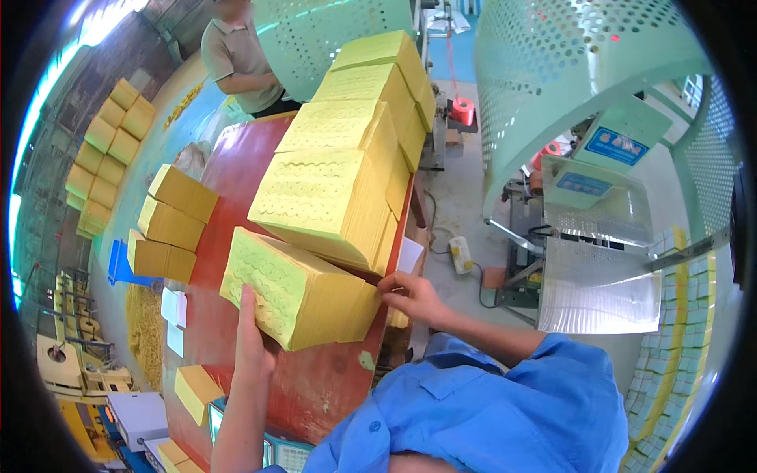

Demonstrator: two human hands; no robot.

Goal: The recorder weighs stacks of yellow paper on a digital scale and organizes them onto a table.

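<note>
A thick block of yellow paper sheets [331,303] with wavy punched patterns on its face sits tilted on the red table [303,402]. My left hand [254,339] grips its near left side, with the thumb lying on the patterned face and the other fingers hidden underneath. At the block's right end, my right hand [416,298] has its fingers bent in against the corner edge. Just beyond stands a long row of similar yellow paper stacks [311,193], piled in layers along the table's right side.
More yellow blocks [169,225] line the table's left edge. A small yellow block [197,392] lies beside a scale [284,456] at the near left. Green perforated machine guards [544,71] rise at right. A person [240,59] stands beyond the table. A power strip [460,255] lies on the floor.
</note>
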